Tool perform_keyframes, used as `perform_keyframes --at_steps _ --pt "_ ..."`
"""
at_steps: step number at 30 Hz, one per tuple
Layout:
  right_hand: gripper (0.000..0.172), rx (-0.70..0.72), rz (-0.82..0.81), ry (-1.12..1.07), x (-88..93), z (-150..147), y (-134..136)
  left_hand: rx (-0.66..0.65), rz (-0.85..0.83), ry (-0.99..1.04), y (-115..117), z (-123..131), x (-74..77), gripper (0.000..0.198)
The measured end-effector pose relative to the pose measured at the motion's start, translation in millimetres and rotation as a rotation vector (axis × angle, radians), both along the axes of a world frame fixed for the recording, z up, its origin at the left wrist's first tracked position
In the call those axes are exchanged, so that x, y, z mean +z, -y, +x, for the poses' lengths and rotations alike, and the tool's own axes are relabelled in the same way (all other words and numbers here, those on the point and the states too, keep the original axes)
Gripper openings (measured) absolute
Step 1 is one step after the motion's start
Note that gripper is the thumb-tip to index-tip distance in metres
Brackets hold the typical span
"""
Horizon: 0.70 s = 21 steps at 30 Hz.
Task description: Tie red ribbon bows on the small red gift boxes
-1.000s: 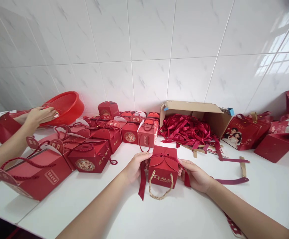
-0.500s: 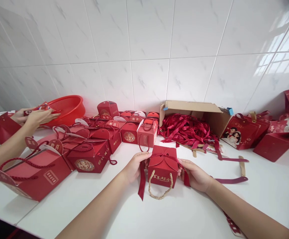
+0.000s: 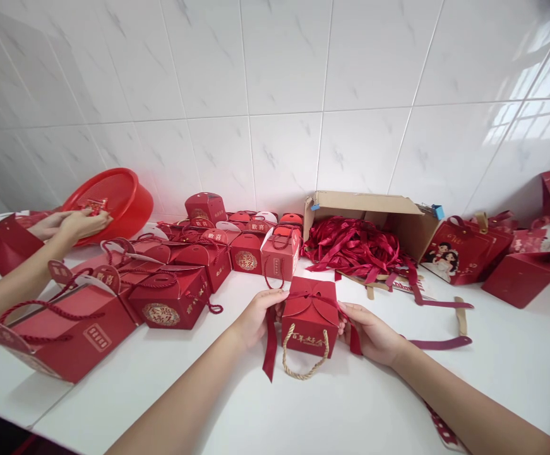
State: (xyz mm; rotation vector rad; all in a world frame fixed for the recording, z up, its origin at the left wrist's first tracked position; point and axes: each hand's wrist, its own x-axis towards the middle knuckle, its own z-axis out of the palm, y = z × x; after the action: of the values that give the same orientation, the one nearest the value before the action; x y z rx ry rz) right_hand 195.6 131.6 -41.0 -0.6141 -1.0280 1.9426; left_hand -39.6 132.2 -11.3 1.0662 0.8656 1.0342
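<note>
A red box (image 3: 309, 313) is held upright on the white table (image 3: 350, 411), directly between the left hand (image 3: 258, 317) and the right hand (image 3: 372, 330). A dark red ribbon (image 3: 269, 347) is laid across its folded top and is crossed at the middle. At the box's left side, the ribbon is pinched between the thumb and fingers of the left hand, and one loose end is left hanging below that grip. At the opposite side, the ribbon is pinched by the right hand in the same way, with a shorter end hung beneath it. The fingertips behind the box are partly hidden, so their exact placing cannot be told. A gold rope handle (image 3: 305, 376) is hung in a loop at the front, below and between the two grips.

Just beyond the grip, a heap of ribbons (image 3: 357, 246) is spilled from a cardboard carton (image 3: 364, 202) laid on its side. To the left of the grip, many red boxes with cord handles (image 3: 168, 306) are grouped close together. Farther left, a small red packet (image 3: 97, 205) is held by a co-worker's hands (image 3: 78, 224) at a red basin (image 3: 143, 205). Well to the right, red bags (image 3: 452, 249) are stood against the tiled wall (image 3: 284, 69).
</note>
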Motion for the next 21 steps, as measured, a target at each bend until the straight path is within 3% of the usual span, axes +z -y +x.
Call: perform_keyframes --at_steps 21 --pt "0.032 -0.006 0.005 0.012 3.3 -0.9 1.2 0.034 -0.008 -0.015 -2.8 -1.7 -3.3 0.024"
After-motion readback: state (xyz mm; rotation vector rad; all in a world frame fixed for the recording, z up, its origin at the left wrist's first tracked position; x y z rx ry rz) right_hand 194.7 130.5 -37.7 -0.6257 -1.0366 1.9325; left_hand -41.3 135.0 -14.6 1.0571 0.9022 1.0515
